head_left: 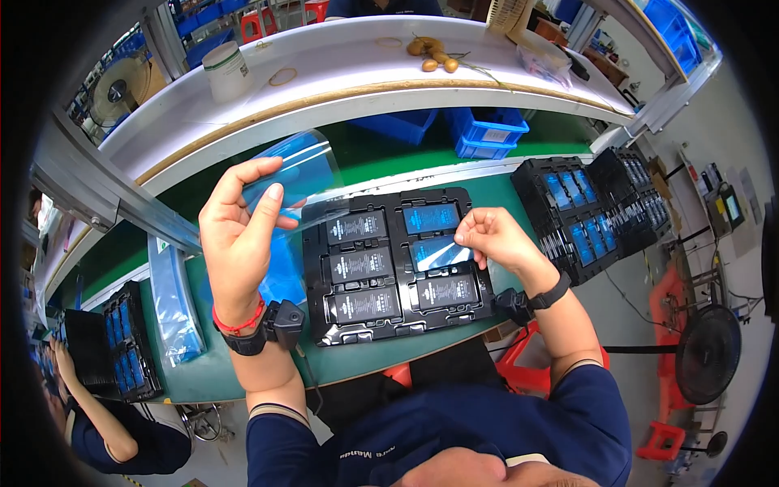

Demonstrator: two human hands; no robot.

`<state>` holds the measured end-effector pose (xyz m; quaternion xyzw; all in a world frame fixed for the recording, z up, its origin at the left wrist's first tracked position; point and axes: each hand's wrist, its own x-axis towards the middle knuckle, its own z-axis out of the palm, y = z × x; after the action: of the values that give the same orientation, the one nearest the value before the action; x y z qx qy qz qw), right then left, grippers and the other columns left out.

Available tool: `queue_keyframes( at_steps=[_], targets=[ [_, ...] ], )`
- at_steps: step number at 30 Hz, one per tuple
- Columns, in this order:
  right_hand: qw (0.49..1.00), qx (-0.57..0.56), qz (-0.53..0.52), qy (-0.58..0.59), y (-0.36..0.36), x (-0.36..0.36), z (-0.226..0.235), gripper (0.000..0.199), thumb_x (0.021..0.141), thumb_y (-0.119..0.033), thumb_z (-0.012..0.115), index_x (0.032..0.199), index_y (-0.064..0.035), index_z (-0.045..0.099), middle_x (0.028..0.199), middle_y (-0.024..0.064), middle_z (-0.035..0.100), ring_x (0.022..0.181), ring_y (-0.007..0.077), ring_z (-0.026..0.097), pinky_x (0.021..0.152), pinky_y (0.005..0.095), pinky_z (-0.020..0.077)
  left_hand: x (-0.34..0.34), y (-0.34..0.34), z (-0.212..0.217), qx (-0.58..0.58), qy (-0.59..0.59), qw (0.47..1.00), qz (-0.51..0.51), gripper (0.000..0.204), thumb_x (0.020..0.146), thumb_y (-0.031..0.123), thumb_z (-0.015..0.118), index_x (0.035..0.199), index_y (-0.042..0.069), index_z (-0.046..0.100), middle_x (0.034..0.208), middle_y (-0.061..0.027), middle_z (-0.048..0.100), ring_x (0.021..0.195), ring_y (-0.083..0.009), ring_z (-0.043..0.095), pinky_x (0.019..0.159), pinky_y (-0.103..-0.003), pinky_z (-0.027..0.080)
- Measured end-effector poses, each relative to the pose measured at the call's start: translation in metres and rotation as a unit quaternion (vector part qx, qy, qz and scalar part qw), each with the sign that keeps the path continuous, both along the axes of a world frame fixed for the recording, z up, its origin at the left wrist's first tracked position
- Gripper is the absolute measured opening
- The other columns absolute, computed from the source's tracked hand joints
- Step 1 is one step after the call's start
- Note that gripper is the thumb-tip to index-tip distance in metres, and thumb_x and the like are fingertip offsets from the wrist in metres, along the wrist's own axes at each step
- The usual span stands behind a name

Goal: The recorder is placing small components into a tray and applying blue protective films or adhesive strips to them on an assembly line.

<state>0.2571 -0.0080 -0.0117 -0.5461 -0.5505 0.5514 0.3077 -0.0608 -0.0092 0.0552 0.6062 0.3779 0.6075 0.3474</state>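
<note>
A black plastic tray point(357, 334) lies on the green table in front of me, with flat black batteries point(363, 306) in its two columns of pockets. My left hand point(241, 223) is raised over the tray's left side, thumb and fingers closed on clear blue film sheets point(312, 169). Over the middle pocket of the right column, my right hand point(497, 237) pinches a shiny blue film piece point(438, 255) by its right end. The battery above it point(430, 217) has a blue face. The other batteries look black. More blue film point(282, 272) lies beside the tray, partly behind my left wrist.
Stacked black trays point(580, 211) stand to the right. Blue bins point(491, 130) sit beneath the shelf point(349, 81), which carries a white tub point(227, 71) and fruit point(430, 53). At left are a plastic bag point(174, 304), another tray point(126, 345) and a co-worker's hand point(63, 359).
</note>
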Motion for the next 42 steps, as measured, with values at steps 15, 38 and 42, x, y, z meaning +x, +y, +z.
queue_keyframes(
  at_steps=[15, 38, 42],
  targets=[
    [1.000, 0.011, -0.010, -0.011, 0.004, -0.007, -0.008, 0.007, 0.080, -0.005, 0.064, 0.075, -0.0031, 0.060, 0.056, -0.0026, 0.054, 0.039, 0.0017, 0.039, 0.035, 0.0179, 0.0258, 0.003, -0.002, 0.000, -0.034, 0.003, 0.999, -0.018, 0.031, 0.088, 0.003, 0.054, 0.118, -0.003, 0.048, 0.105, -0.0126, 0.059, 0.078, -0.0170, 0.064, 0.055, -0.021, 0.050],
    [0.992, 0.084, -0.004, -0.092, 0.007, -0.005, -0.025, 0.005, 0.078, -0.001, 0.064, 0.074, 0.0002, 0.060, 0.066, 0.0030, 0.062, 0.059, 0.0076, 0.057, 0.055, 0.0216, 0.0464, 0.009, 0.002, -0.003, -0.037, 0.009, 0.999, -0.024, 0.029, 0.086, -0.001, 0.053, 0.115, -0.001, 0.051, 0.110, -0.0105, 0.056, 0.078, -0.0156, 0.063, 0.056, -0.021, 0.050],
    [0.971, 0.122, -0.006, -0.205, 0.000, -0.015, -0.009, 0.009, 0.074, -0.005, 0.067, 0.071, 0.0005, 0.061, 0.062, 0.0033, 0.061, 0.056, 0.0056, 0.055, 0.051, 0.0219, 0.0432, 0.008, 0.000, 0.000, -0.038, 0.016, 0.999, -0.024, 0.029, 0.086, -0.001, 0.053, 0.115, -0.001, 0.052, 0.110, -0.0101, 0.056, 0.078, -0.0155, 0.063, 0.056, -0.021, 0.050]
  ],
)
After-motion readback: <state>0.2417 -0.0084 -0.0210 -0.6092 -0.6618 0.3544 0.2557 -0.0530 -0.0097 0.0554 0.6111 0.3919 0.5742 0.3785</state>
